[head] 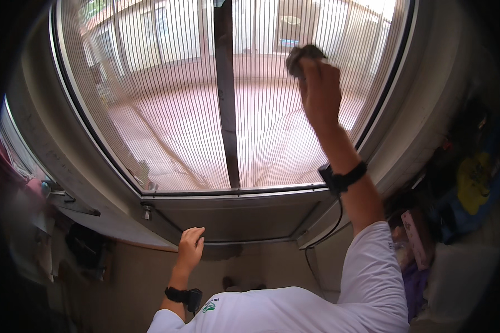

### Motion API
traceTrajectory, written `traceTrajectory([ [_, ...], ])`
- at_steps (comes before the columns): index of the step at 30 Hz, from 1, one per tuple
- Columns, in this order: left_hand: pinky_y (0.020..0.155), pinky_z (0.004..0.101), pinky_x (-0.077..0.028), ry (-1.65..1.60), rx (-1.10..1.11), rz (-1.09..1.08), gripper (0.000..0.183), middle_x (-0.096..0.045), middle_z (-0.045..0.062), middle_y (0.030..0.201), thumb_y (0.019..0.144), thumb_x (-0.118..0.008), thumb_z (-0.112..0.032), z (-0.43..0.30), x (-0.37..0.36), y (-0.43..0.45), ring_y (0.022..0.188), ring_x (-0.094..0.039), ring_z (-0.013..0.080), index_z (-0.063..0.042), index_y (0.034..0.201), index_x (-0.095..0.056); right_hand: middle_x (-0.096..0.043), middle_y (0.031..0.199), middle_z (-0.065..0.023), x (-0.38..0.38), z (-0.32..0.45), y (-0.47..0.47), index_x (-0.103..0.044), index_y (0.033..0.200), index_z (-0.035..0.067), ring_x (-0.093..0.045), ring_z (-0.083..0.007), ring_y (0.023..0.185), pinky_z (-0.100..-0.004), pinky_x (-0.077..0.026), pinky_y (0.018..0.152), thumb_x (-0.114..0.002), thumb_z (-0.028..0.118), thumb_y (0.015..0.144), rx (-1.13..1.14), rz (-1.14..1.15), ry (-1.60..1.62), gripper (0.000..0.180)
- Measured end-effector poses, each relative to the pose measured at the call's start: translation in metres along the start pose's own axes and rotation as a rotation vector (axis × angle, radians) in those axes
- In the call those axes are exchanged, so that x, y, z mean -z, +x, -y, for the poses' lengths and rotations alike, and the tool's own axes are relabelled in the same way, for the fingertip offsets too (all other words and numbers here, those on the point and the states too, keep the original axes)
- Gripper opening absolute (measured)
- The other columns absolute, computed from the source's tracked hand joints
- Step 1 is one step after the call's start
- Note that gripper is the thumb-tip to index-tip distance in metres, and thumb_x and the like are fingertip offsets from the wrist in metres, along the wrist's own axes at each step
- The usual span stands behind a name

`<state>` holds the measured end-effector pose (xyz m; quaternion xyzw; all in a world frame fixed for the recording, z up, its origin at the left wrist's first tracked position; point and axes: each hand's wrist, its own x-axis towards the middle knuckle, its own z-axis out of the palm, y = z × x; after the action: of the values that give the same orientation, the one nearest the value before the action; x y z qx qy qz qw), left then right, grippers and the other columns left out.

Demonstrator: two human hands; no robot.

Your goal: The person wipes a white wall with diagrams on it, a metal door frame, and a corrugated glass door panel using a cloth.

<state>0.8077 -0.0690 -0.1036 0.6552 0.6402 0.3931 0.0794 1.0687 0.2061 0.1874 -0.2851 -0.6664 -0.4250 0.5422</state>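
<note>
My right hand (pixel 321 93) is raised to the upper right of a door's see-through panel with close vertical stripes (pixel 175 108). Pinched in its fingers is a bunched dark grey cloth (pixel 296 62), which appears to lie against that panel. My left hand (pixel 190 245) hangs low in front of the door's lower metal panel (pixel 241 218). It holds nothing, and its fingers are slightly bent with the thumb apart. A dark upright bar (pixel 225 104) divides the striped panel. The metal door frame (pixel 233 199) runs beneath it.
At the lower left of the door sits a round metal knob (pixel 147 211). A black cable (pixel 337 222) trails from the band on my right wrist. On the right are a pink box (pixel 414 239) and a blue and yellow item (pixel 475 183). Dark items (pixel 83 245) stand at left.
</note>
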Motion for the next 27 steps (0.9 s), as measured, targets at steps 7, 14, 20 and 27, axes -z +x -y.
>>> traceTrajectory([
  [7,0.091,0.0388,-0.042,-0.058,-0.073,0.071,0.029,-0.058,0.014,0.110,0.078,-0.061,-0.007,-0.017,-0.003,0.017,0.105,-0.051,0.0319,-0.001,0.107,-0.061,-0.047,0.100,-0.0089,0.010,0.089,-0.151,-0.053,0.113,0.012,-0.049,-0.0261,0.097,-0.0353,-0.052,0.073,-0.056,0.018,0.078,0.189,0.486,0.150,0.035],
  [14,0.089,0.0386,-0.043,-0.047,-0.162,0.051,0.028,-0.058,0.014,0.109,0.078,-0.061,-0.005,0.007,0.028,0.036,0.103,-0.052,0.0316,-0.001,0.106,-0.061,-0.049,0.098,-0.0080,0.000,0.091,-0.124,-0.052,0.102,0.014,-0.053,-0.0227,0.092,-0.0290,-0.053,0.068,-0.060,0.017,0.077,0.360,0.430,0.027,0.027],
  [20,0.088,0.0379,-0.043,0.012,-0.054,-0.075,0.026,-0.060,0.013,0.105,0.078,-0.060,-0.003,0.060,0.072,0.030,0.100,-0.054,0.0311,-0.001,0.103,-0.063,-0.055,0.102,-0.0110,-0.014,0.043,0.075,-0.052,0.116,0.011,-0.054,-0.0265,0.096,-0.0344,-0.051,0.076,-0.063,0.006,0.079,0.065,0.023,-0.106,0.039],
  [27,0.087,0.0375,-0.044,0.036,0.057,-0.086,0.025,-0.062,0.014,0.102,0.079,-0.059,-0.003,0.109,0.103,0.021,0.098,-0.055,0.0306,0.000,0.103,-0.062,-0.051,0.103,-0.0131,-0.022,0.117,-0.001,-0.051,0.121,0.011,-0.052,-0.0302,0.093,-0.0385,-0.049,0.077,-0.069,0.008,0.064,-0.032,0.188,0.055,0.059],
])
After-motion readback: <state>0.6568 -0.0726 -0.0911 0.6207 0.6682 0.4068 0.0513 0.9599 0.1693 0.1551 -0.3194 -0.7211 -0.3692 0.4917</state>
